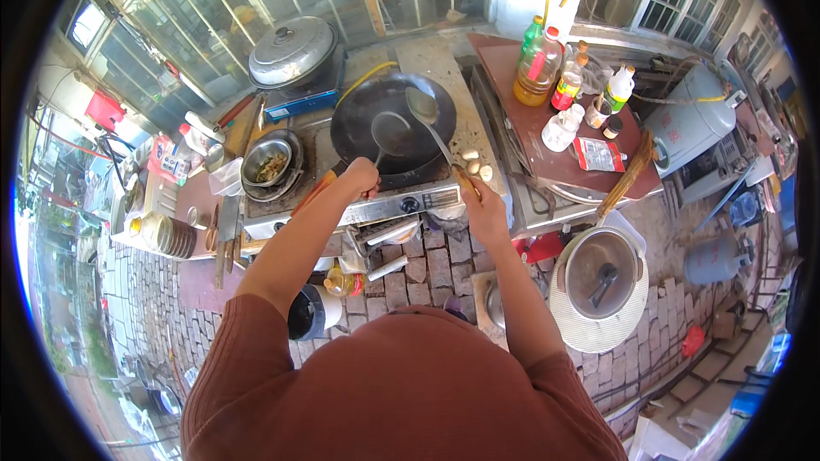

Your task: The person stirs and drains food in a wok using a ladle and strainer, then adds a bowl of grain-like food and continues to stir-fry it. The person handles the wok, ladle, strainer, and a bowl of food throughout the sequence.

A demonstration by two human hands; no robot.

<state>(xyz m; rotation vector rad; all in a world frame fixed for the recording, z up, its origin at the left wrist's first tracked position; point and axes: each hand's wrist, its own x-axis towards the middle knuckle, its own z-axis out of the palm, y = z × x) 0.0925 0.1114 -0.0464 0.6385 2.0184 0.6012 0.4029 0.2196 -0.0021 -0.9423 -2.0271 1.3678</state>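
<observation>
My left hand (pixel 360 178) is closed around the handle of a metal ladle (pixel 389 133), whose round bowl is over the dark wok (pixel 349 118). In my right hand (pixel 485 212) is the wooden handle of a metal wok spatula (pixel 423 106); its blade hangs over the wok's far right side. The wok sits on a gas stove (pixel 384 206). Its wooden handle (pixel 315 192) points toward me, beside my left wrist. No food is discernible in the wok. Small pale rounded pieces (pixel 473 167), perhaps eggshells or garlic, lie close to my right hand.
Left of the wok, a metal bowl (pixel 266 164) holds chopped food. Behind it, a lidded pot (pixel 293 54) stands on a blue burner (pixel 301 104). Knives (pixel 227 230) lie at the left. Bottles (pixel 537 70) crowd the right board (pixel 544 163); a lidded bin (pixel 599 275) stands below.
</observation>
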